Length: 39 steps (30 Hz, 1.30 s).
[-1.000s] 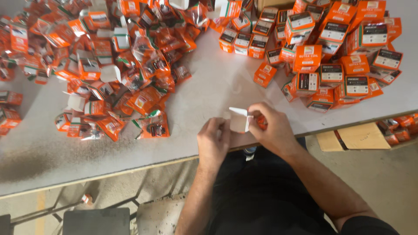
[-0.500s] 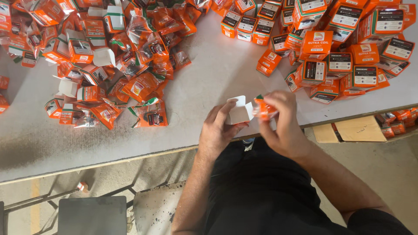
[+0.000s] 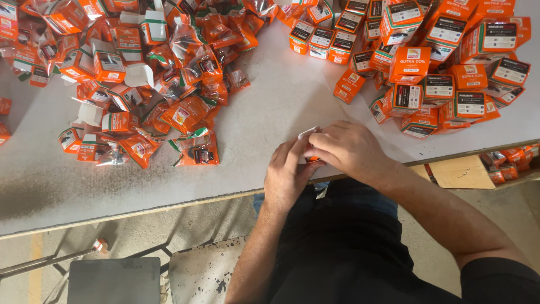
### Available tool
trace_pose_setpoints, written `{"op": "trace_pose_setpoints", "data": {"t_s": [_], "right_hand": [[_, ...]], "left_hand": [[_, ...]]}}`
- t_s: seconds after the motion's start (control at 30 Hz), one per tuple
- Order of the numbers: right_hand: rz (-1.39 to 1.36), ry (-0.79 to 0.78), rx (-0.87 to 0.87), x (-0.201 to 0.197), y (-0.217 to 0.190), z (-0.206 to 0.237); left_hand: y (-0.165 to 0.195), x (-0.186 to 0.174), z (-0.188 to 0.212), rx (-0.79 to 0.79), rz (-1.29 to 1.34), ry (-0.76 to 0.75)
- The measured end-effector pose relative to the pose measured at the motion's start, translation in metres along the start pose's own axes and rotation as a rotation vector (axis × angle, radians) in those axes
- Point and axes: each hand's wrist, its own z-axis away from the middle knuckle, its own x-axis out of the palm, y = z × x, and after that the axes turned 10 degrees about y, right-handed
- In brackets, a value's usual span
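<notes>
glossy cardboard boxes (image 3: 409,63), crinkly plastic packets (image 3: 194,147)

Small orange-and-white box (image 3: 309,135), mostly hidden

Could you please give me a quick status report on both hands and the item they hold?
Left hand and right hand closed together on small orange-and-white cardboard box, mostly hidden, at grey table edge. Nothing in the way; orange piles lie apart.

The small orange box (image 3: 309,147) is almost fully hidden under the left hand (image 3: 289,174) and the right hand (image 3: 350,149); only a white flap and an orange sliver show. The heap of packets (image 3: 140,73) and the pile of closed boxes (image 3: 433,56) are cut off by the top edge.
</notes>
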Motion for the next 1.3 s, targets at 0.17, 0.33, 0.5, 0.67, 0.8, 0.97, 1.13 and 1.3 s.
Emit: {"op": "trace_pose_setpoints", "data": {"t_s": [0.17, 0.33, 0.5, 0.67, 0.8, 0.97, 1.13, 1.3], "right_hand": [[0.149, 0.083, -0.008, 0.017, 0.004, 0.016], [0.176, 0.101, -0.039, 0.015, 0.006, 0.023], [0.255, 0.077, -0.056, 0.006, -0.001, 0.028], [0.052, 0.102, 0.203, 0.016, 0.001, 0.023], [-0.194, 0.09, 0.446, 0.028, 0.001, 0.023], [-0.17, 0.161, 0.448, 0.03, -0.004, 0.029], [-0.17, 0.18, 0.484, 0.03, -0.002, 0.032], [-0.581, 0.348, 0.691, 0.028, -0.005, 0.043]], "left_hand": [[0.004, -0.002, -0.003, 0.045, -0.032, 0.022], [0.003, -0.004, -0.004, 0.044, -0.022, -0.004], [0.002, 0.0, 0.001, -0.017, -0.109, -0.031], [0.0, 0.001, 0.007, -0.043, -0.038, 0.162], [-0.001, -0.002, 0.009, 0.151, -0.021, 0.144], [0.001, -0.004, 0.006, 0.207, 0.061, 0.154], [0.007, -0.008, 0.002, 0.26, -0.076, 0.059], [0.01, -0.007, 0.0, 0.149, -0.027, 0.07]]}}
